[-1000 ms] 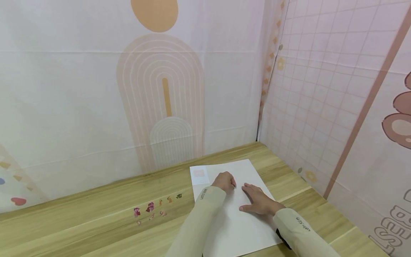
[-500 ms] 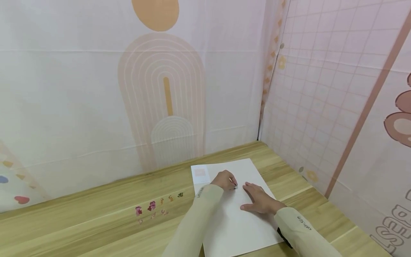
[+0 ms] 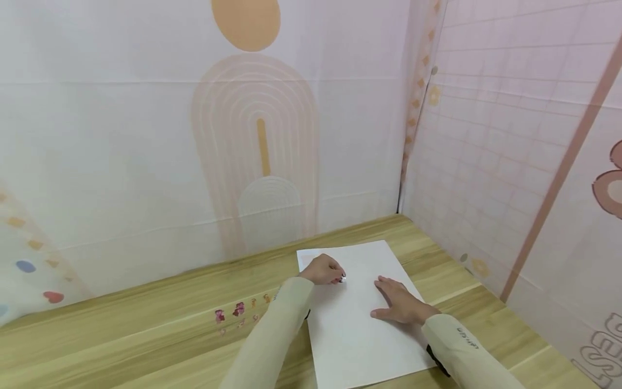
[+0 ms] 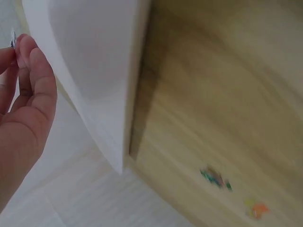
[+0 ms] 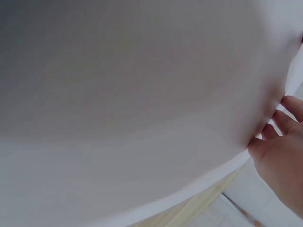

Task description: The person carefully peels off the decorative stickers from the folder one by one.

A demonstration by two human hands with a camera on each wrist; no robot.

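Between thumb and fingertips, my left hand (image 3: 324,270) pinches a small shiny piece (image 3: 343,279), silvery with dark parts; what kind of thing it is I cannot tell. The left wrist view shows this piece (image 4: 13,40) poking out past the fingertips. The hand is over the upper left part of a large white sheet (image 3: 364,346), which has a visible edge thickness. My right hand (image 3: 400,302) rests on the right side of the sheet, fingers spread. In the right wrist view its fingertips (image 5: 270,132) touch the white surface. A pale pink print (image 3: 307,259) in the sheet's corner is partly hidden.
Left of the sheet, small pink and magenta pieces (image 3: 238,308) and orange ones (image 3: 266,298) lie in rows on the wooden table (image 3: 146,335). A green multicoloured piece (image 4: 213,178) lies near the sheet's edge. Patterned cloth walls (image 3: 350,135) stand behind and at right.
My left hand has moved left across the sheet, away from the right hand, with the small piece in its fingers. It now covers part of the corner print. The right hand stays in place.
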